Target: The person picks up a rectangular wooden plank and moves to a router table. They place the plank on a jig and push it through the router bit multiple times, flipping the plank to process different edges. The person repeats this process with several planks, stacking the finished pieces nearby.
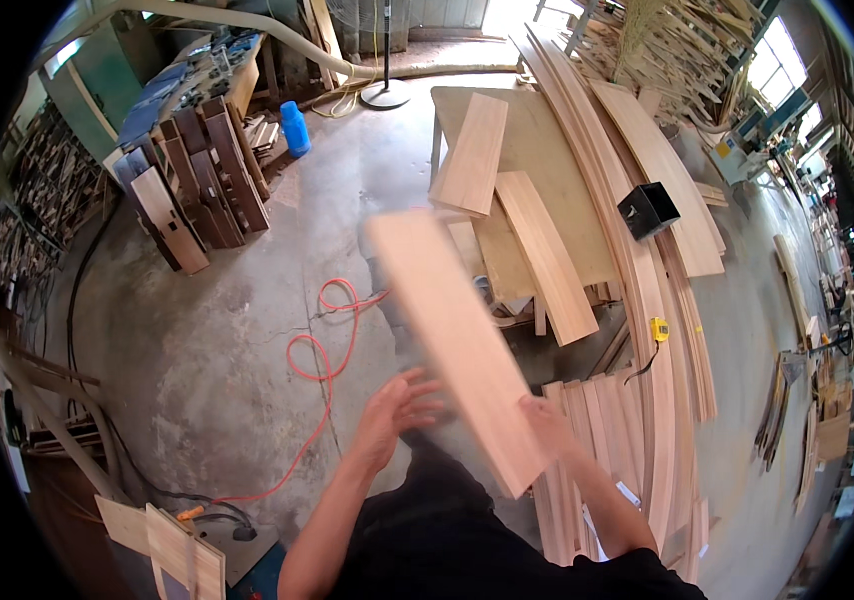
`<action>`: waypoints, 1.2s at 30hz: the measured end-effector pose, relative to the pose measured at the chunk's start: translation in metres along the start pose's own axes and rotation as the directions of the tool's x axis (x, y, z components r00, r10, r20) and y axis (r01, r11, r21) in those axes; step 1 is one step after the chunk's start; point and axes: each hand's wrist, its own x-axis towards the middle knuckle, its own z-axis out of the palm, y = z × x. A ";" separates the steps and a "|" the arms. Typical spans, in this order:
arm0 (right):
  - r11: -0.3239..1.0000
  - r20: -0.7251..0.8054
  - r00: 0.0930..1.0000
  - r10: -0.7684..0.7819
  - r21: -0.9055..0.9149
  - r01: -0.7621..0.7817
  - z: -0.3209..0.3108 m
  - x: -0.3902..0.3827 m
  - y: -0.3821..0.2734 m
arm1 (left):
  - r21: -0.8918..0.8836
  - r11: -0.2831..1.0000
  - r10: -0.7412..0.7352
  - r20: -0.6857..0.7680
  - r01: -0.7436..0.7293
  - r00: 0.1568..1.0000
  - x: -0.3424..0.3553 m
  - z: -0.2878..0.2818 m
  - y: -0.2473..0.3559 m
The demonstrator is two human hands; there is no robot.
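Observation:
My right hand (550,430) grips the near right edge of a pale wooden plank (452,340), slightly blurred, held at a slant in front of me. My left hand (397,415) is just left of the plank, fingers apart and not closed on it. Beyond, two shorter boards (547,260) lie on a worn tan table (537,140). Long planks (572,120) run along its right side, with a black open box (647,210) on them and a yellow tape measure (659,330) nearer me.
A red hose (327,376) loops over the concrete floor at left. Dark boards (222,170) lean by a bench beside a blue jug (294,130). A stand (384,95) is at the back. Stacked strips (607,430) lie at my right, cut panels (187,555) lower left.

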 end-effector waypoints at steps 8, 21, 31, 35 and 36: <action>0.902 -0.534 0.828 -0.169 -0.424 -0.089 -0.133 0.121 -0.041 | 0.244 0.943 -0.174 -0.211 0.224 0.962 -0.001 -0.060 -0.066; 0.152 -0.223 0.822 -0.524 -0.974 -0.167 -0.164 0.226 -0.071 | -0.061 0.995 -0.091 -0.822 0.073 0.562 -0.118 -0.220 -0.175; -0.049 -0.223 0.827 -0.516 -0.956 -0.289 -0.119 0.259 -0.038 | -0.109 0.983 -0.181 -0.744 0.151 0.643 -0.095 -0.172 -0.180; 0.318 -0.433 0.797 -0.420 -0.893 -0.318 -0.133 0.232 -0.088 | -0.097 0.982 -0.180 -0.756 0.164 0.629 -0.087 -0.181 -0.187; 0.392 -0.391 0.797 -0.461 -0.895 -0.212 -0.154 0.228 -0.082 | -0.081 0.980 -0.182 -0.740 0.183 0.647 -0.082 -0.180 -0.186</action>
